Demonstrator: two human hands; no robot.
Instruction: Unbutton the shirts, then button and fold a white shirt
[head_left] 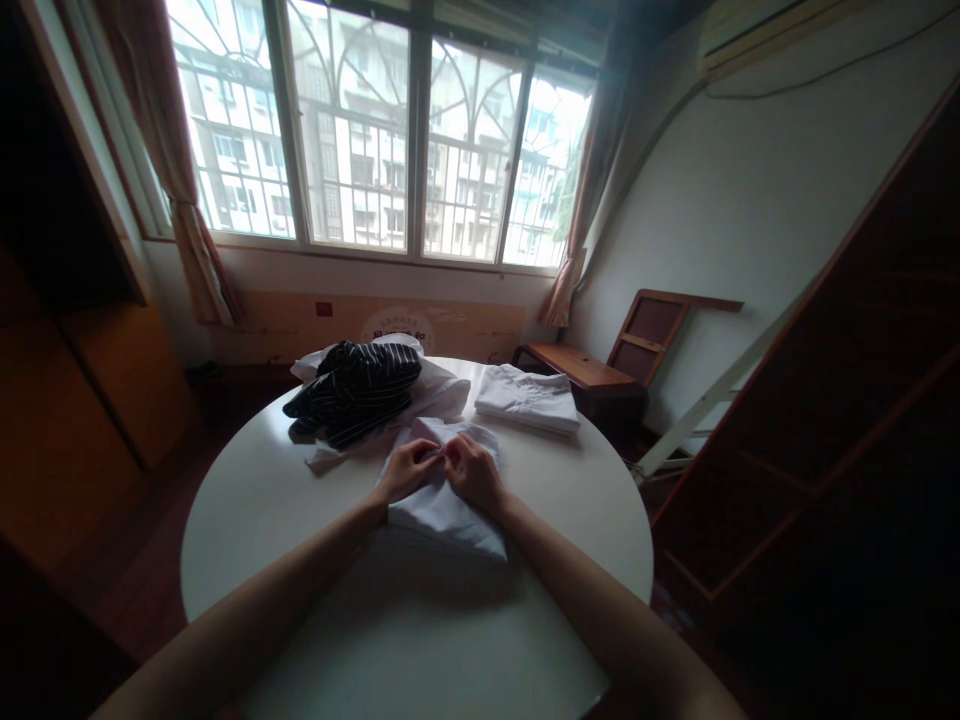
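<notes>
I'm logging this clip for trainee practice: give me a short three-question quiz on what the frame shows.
1. True or false: both hands rest on the white garment in the middle of the table.
2. What lies at the far right of the table? A) a folded white shirt B) a stack of books C) a laptop
3. What pattern does the dark garment on the far left pile have?

Key:
1. True: the left hand and right hand meet on it, fingers pinching the cloth.
2. A: the folded shirt lies apart from the hands.
3. Thin light stripes on the dark garment, which lies on more white cloth.
</notes>
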